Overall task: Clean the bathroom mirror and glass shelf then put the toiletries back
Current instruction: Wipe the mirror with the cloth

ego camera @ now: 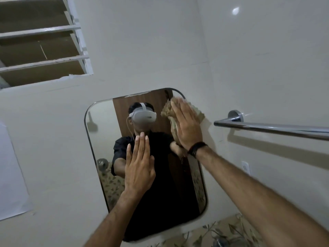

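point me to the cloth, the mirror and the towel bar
cloth [167, 112]: head view, on the bunched part left of the right hand's fingers.
mirror [105, 139]: head view, on bare glass near its left edge.
towel bar [267, 127]: head view, on the chrome rod, mid-length.

The left hand [139, 171] rises from the bottom centre of the frame, forearm bare, palm facing away, its fingers [141, 145] straight and held together — thumb lying alongside. The right hand [187, 125] sits higher, right of centre, reaching in on a bare forearm from the lower right corner; its fingers are straight and pressed flat — a dark band [196, 148] circles the wrist.
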